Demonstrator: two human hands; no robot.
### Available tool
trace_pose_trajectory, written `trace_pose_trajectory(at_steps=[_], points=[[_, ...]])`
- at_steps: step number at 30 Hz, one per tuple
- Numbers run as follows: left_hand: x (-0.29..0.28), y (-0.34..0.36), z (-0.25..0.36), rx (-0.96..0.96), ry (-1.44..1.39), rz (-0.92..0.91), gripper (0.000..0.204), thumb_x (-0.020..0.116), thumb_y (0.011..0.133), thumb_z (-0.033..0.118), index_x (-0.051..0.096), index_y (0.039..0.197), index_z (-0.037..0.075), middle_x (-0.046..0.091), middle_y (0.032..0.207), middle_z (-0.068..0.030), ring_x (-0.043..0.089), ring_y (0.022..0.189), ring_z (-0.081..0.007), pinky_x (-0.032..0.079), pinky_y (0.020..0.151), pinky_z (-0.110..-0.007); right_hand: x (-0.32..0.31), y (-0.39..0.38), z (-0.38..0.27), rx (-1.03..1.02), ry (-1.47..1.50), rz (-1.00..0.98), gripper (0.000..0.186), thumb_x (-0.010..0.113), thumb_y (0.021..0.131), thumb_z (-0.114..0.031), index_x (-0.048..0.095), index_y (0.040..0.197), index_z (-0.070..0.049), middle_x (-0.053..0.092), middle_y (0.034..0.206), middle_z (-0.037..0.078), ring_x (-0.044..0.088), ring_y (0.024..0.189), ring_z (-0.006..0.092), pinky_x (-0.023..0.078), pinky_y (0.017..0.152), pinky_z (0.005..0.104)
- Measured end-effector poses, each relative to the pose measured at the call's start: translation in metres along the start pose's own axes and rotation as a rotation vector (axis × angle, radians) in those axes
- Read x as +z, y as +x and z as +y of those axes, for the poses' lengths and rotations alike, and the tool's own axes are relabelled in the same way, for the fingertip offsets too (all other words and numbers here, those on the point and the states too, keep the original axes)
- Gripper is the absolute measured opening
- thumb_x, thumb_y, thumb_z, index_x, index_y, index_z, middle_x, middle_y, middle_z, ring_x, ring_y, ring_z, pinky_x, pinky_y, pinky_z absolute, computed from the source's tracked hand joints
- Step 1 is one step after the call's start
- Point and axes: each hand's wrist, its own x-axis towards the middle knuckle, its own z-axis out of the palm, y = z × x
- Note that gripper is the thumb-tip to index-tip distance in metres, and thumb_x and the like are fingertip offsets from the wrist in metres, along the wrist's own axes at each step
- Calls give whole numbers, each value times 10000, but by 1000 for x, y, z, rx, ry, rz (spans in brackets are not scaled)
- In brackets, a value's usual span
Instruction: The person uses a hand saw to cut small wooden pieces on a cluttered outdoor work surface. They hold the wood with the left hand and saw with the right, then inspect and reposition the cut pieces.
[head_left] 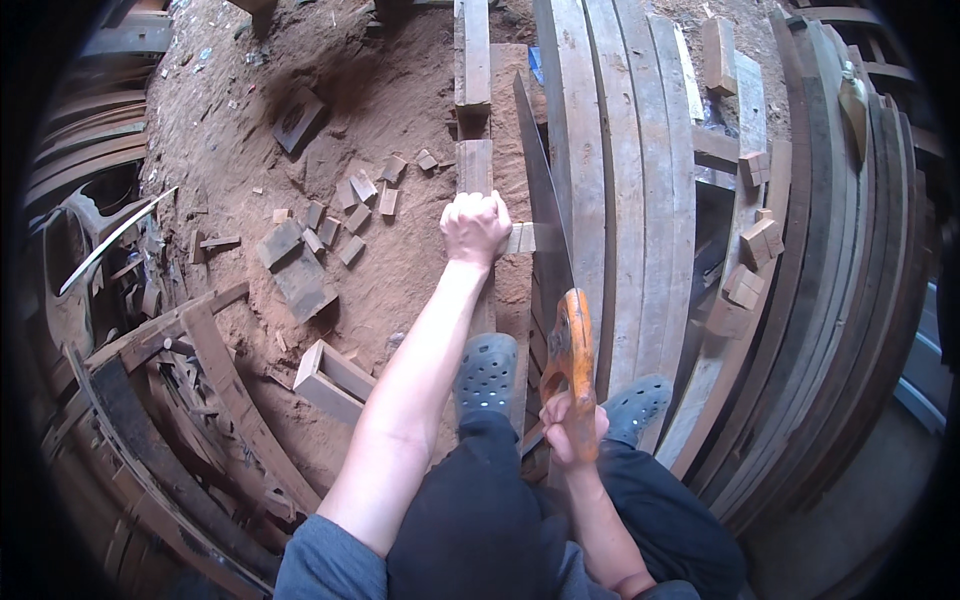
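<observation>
My right hand (572, 428) is wrapped round the worn orange handle (572, 335) of a handsaw. Its long blade (540, 170) points away from me, edge-on, just right of my left hand. Closed in a fist, my left hand (475, 228) presses on a narrow timber beam (473, 165) and grips a small wood piece (520, 238). The pale end of that piece sticks out to the right, close against the blade. Whether the teeth are in the wood, I cannot tell. Most of the piece is hidden under my fingers.
Several cut wood blocks (351, 250) lie on the brown dirt at left. Long grey planks (625, 200) run alongside at right, with more small blocks (762, 240) beyond. My clog-shod feet (487, 372) stand near the beam. A wooden frame (215, 385) leans at lower left.
</observation>
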Motion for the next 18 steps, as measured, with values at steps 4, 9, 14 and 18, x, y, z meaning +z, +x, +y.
trace_pose_trajectory(at_steps=[4, 9, 14, 18], points=[[0, 0, 1, -50, 22, -14, 272, 606, 819, 184, 616, 574, 67, 608, 629, -105, 603, 624, -269, 498, 618, -383, 0, 2, -6, -31, -117, -44, 107, 559, 605, -12, 509, 700, -7, 542, 610, 80, 566, 530, 156, 457, 524, 257], [-1, 3, 1, 20, 39, -57, 286, 608, 820, 199, 615, 562, 78, 608, 622, -97, 607, 631, -265, 498, 607, -386, 0, -9, -22, -98, -19, -31, 90, 542, 615, 8, 504, 695, -9, 536, 605, 78, 549, 521, 155, 450, 523, 257], [0, 0, 7, -91, 68, 7, 308, 620, 826, 215, 604, 549, 81, 598, 612, -85, 606, 631, -262, 497, 601, -390, 2, -1, -17, 30, -85, -35, 106, 548, 599, 12, 502, 692, -9, 539, 610, 81, 553, 527, 156, 446, 520, 257], [2, -2, 7, -132, 67, 28, 329, 621, 840, 245, 610, 555, 80, 602, 614, -83, 598, 632, -258, 484, 591, -388, 5, 8, -8, -56, -227, -85, 114, 552, 585, 10, 504, 687, -10, 551, 618, 84, 555, 532, 164, 446, 521, 261]])
